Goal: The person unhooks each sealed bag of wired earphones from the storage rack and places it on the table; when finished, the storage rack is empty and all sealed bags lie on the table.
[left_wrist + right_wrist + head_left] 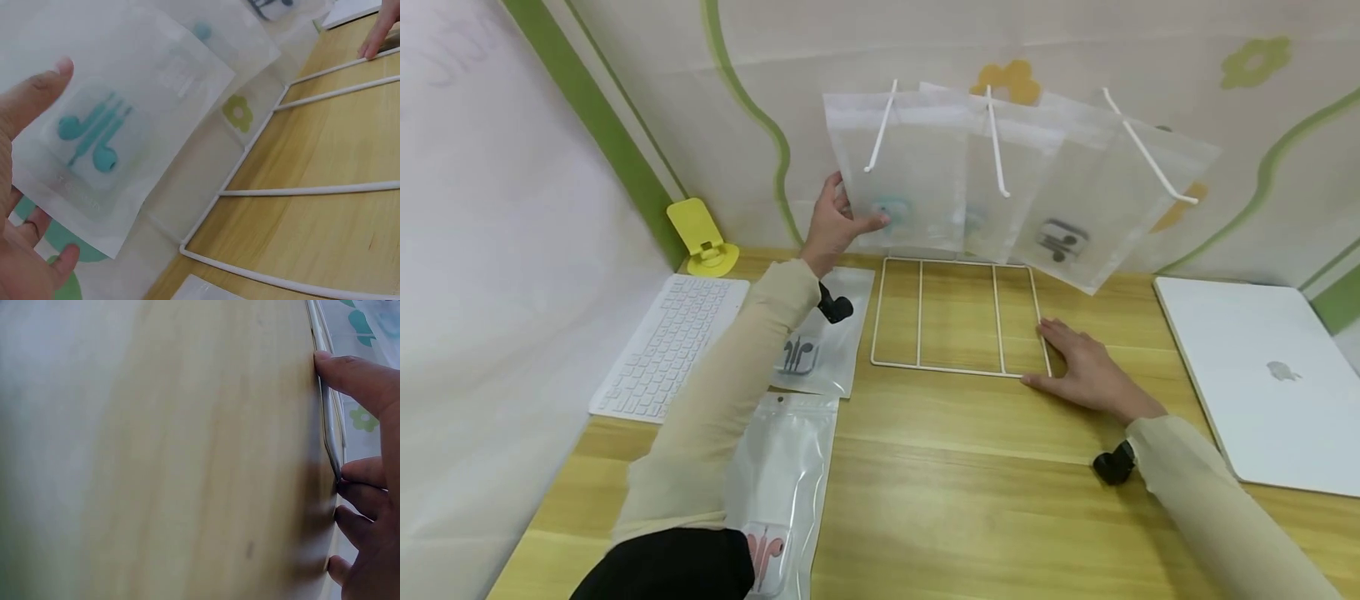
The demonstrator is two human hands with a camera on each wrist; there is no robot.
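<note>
Three white hooks hold frosted bags. My left hand (837, 221) is at the left edge of the leftmost bag (917, 158), thumb in front and other fingers behind, spread rather than closed. In the left wrist view, teal earphones (97, 134) show through this bag (162, 119), beside the thumb of my left hand (25, 187). Another bag (1007, 175) hangs in the middle, and a bag with dark earphones (1062, 240) on the right. My right hand (1090, 371) touches the right front corner of the white wire rack (955, 369); in the right wrist view its fingertips (322, 356) meet the wire.
On the left are a white keyboard (670, 346), a yellow phone stand (700, 233), a bag with grey earphones (831, 358) and a bag with pink earphones (790, 458). A closed silver laptop (1262, 383) lies on the right. A patterned cloth (647, 50) stands behind the wooden table (955, 500).
</note>
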